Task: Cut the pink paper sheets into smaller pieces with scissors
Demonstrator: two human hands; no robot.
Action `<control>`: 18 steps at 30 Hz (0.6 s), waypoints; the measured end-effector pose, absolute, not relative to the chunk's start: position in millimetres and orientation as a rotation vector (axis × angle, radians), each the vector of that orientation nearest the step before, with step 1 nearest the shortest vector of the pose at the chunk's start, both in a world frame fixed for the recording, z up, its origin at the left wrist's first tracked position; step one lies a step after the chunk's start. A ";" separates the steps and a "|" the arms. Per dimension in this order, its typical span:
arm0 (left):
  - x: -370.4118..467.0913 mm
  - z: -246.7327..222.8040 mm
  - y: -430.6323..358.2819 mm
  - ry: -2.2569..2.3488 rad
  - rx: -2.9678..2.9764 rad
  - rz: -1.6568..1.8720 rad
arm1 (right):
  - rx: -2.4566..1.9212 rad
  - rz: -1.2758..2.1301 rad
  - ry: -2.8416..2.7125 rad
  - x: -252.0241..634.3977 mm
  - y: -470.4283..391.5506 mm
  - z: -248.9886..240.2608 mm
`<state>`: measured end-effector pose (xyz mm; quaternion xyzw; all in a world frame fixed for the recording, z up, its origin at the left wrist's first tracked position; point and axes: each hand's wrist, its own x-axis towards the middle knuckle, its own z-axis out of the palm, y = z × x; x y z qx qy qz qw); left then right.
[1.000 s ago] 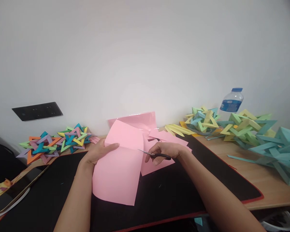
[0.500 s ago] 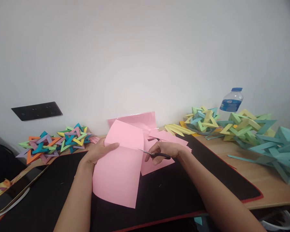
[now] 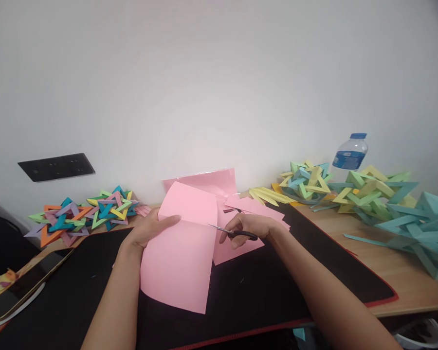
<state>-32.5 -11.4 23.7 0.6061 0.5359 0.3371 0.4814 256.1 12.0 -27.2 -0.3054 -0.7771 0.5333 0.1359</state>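
My left hand (image 3: 156, 227) grips the left edge of a creased pink sheet (image 3: 180, 267), thumb on top near the crease. The sheet is raised over the black mat (image 3: 263, 291), and its lower part bows. Black-handled scissors (image 3: 246, 235) are in my right hand (image 3: 243, 228), its fingers wrapped round the handles. Their blades point left and lie at the crease by the sheet's right edge. More pink paper (image 3: 228, 253) lies behind and beneath my right hand, partly hidden.
Multicoloured paper stars (image 3: 63, 218) stand at the left, near a phone (image 3: 25, 287). Yellow strips (image 3: 268, 195) lie at the back. Green and blue paper models (image 3: 419, 218) and a bottle (image 3: 350, 153) are at the right.
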 end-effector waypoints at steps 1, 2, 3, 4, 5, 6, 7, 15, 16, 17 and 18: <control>-32.9 23.4 -11.1 1.303 1.485 0.820 | -0.896 1.542 -2.250 256.1 11.5 -26.5; -33.2 23.2 -10.9 1.295 1.495 0.817 | -0.906 1.537 -2.252 256.1 11.0 -25.6; -33.4 23.1 -10.7 1.283 1.506 0.813 | -0.914 1.530 -2.257 256.0 10.6 -24.7; -33.6 23.1 -10.5 1.271 1.518 0.809 | -0.919 1.522 -2.265 256.1 10.2 -23.8; -33.7 23.0 -10.3 1.264 1.527 0.806 | -0.922 1.515 -2.273 256.1 9.9 -23.0; -33.7 23.0 -10.2 1.260 1.534 0.804 | -0.923 1.509 -2.279 256.2 9.9 -22.5; -33.7 22.9 -10.1 1.260 1.539 0.805 | -0.925 1.505 -2.282 256.3 9.9 -22.3; -33.6 22.7 -10.7 1.246 1.523 0.806 | -0.904 1.556 -2.224 255.8 11.8 -27.9; -33.7 22.7 -10.6 1.245 1.527 0.806 | -0.902 1.560 -2.221 255.6 11.9 -28.0; -33.8 22.6 -10.6 1.246 1.530 0.808 | -0.904 1.563 -2.218 255.4 11.8 -27.8; -33.9 22.4 -10.5 1.249 1.531 0.810 | -0.909 1.562 -2.217 255.3 11.8 -27.5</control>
